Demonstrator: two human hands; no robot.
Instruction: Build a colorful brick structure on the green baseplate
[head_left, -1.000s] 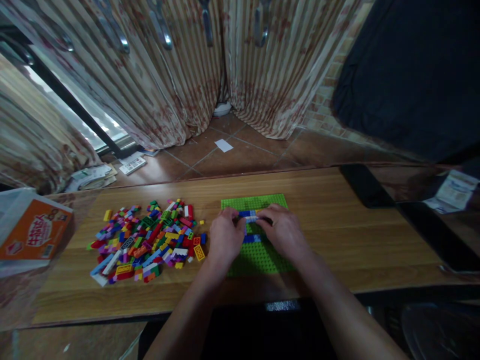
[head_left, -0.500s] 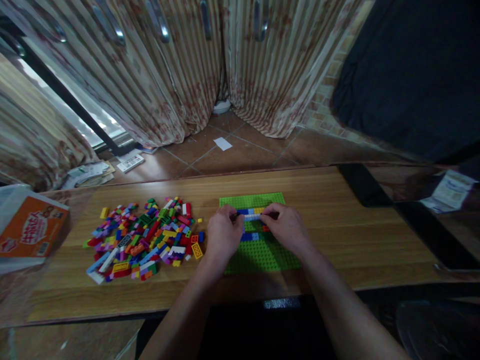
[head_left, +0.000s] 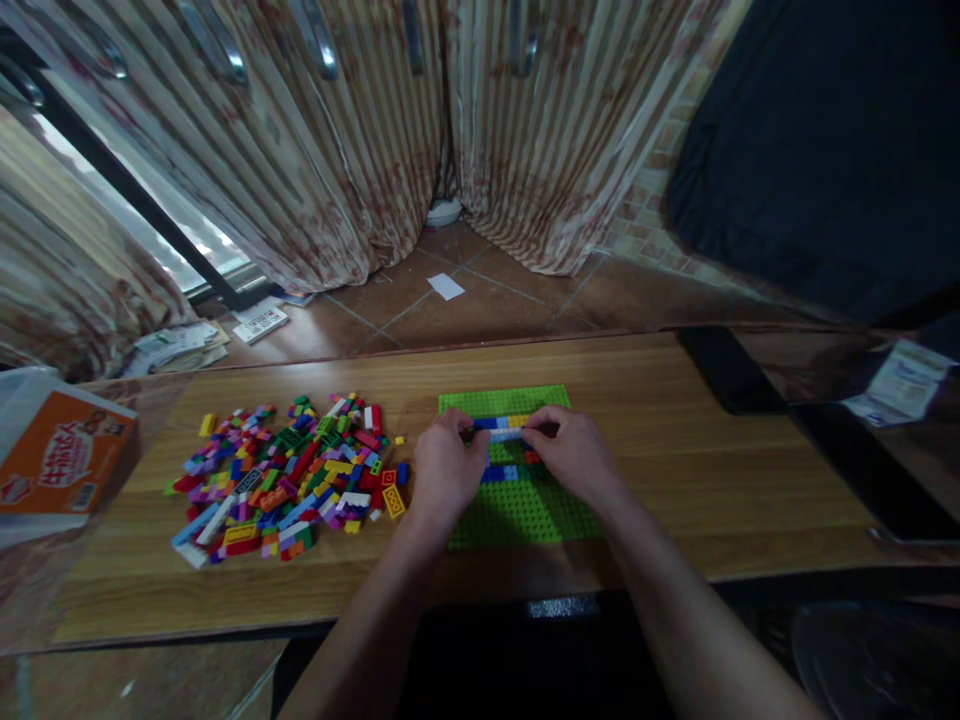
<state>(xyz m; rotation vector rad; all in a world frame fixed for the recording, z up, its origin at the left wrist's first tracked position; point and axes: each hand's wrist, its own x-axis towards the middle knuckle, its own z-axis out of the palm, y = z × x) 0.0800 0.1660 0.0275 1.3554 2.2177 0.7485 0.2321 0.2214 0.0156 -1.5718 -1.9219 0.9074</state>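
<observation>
On the wooden table lies a green baseplate (head_left: 525, 515) with rows of bricks on it. Along its far side runs a row of blue, light blue and yellow bricks (head_left: 499, 424). Just in front of that row is a long pale blue brick (head_left: 506, 435); my left hand (head_left: 450, 455) pinches its left end, and my right hand (head_left: 568, 450) pinches its right end. Whether it is pressed down on the plate I cannot tell. Nearer me sits a row of blue and light blue bricks (head_left: 501, 473), with a red brick (head_left: 532, 457) partly hidden by my right hand.
A wide heap of loose coloured bricks (head_left: 292, 480) spreads to the left of the baseplate. A plastic box with an orange label (head_left: 64, 450) stands at the far left. Two dark flat devices, one a black phone-like slab (head_left: 727, 370), lie at the right.
Almost nothing differs. Both hands stay at the pale blue brick, with only a tiny shift of the fingers.
</observation>
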